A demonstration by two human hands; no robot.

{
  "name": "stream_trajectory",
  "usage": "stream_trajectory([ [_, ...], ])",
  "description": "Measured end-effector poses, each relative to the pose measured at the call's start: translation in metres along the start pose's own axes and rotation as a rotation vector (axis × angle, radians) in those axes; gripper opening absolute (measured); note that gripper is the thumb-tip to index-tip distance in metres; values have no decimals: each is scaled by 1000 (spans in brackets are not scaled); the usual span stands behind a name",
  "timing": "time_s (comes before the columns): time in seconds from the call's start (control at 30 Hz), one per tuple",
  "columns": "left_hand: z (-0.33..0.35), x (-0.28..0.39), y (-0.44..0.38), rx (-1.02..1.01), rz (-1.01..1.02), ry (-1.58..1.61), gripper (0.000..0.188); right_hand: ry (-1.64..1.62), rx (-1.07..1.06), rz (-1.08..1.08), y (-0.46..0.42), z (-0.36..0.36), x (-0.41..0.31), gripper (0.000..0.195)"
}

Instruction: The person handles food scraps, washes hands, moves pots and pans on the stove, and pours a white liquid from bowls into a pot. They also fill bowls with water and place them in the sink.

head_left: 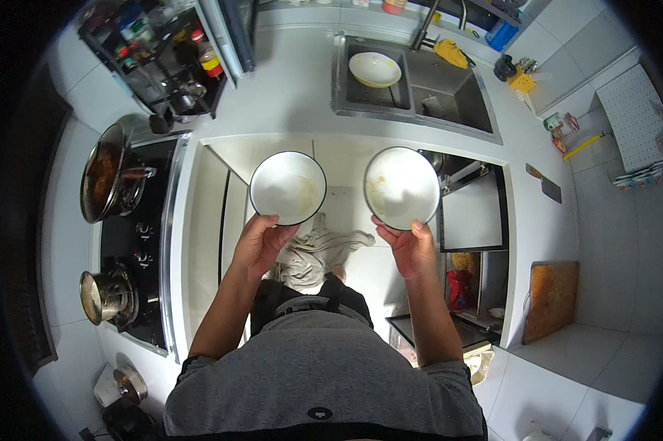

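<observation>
In my left hand [265, 242] is a white bowl with a dark rim [279, 184], gripped at its near edge with the thumb on the rim. My right hand [407, 245] grips a second, matching white bowl [405, 184] the same way. Both bowls are tipped so their insides face me, side by side and apart, in front of the counter. Yellowish residue shows inside each one. Beyond them, a shallow yellow-and-white dish [375, 68] rests in the left basin of the steel double sink [414, 110].
A gas hob [160, 237] on the left carries a wok [102, 176] and a small pot [97, 297]. At right are a cleaver [551, 190] and a wooden cutting board [551, 300]. A cabinet door [472, 212] stands open below. A crumpled cloth [315, 253] lies on the floor.
</observation>
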State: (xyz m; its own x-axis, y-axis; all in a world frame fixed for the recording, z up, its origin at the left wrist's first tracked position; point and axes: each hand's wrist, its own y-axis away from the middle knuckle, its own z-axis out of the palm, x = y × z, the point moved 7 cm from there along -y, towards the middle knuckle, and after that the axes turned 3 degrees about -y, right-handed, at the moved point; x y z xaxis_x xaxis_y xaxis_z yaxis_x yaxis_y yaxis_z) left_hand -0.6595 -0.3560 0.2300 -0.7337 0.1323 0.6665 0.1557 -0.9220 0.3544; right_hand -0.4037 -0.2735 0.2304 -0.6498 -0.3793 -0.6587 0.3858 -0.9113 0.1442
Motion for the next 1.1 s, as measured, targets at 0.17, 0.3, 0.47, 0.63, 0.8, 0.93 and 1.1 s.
stream_trajectory([
  [0.17, 50, -34, -68, -32, -134, -70, 45, 46, 244, -72, -12, -67, -49, 70],
  [0.3, 78, -48, -127, -68, -173, -116, 39, -34, 332, -72, -38, -96, -69, 63],
  [0.47, 107, -64, -217, -133, -214, -102, 37, -23, 418, -131, -96, -131, -106, 53],
  [0.63, 153, -60, -302, -141, -200, -117, 39, 166, 438, -187, -175, -151, -160, 59],
  [0.8, 177, -63, -374, -150, -249, -160, 51, 244, 462, -201, -261, -196, -201, 54],
  [0.93, 193, -67, -413, -101, -259, -136, 50, 284, 575, -114, -336, -244, -224, 68],
  [1.1, 200, -89, -446, 48, -226, -108, 53, 431, 502, 178, -445, -334, -227, 71],
])
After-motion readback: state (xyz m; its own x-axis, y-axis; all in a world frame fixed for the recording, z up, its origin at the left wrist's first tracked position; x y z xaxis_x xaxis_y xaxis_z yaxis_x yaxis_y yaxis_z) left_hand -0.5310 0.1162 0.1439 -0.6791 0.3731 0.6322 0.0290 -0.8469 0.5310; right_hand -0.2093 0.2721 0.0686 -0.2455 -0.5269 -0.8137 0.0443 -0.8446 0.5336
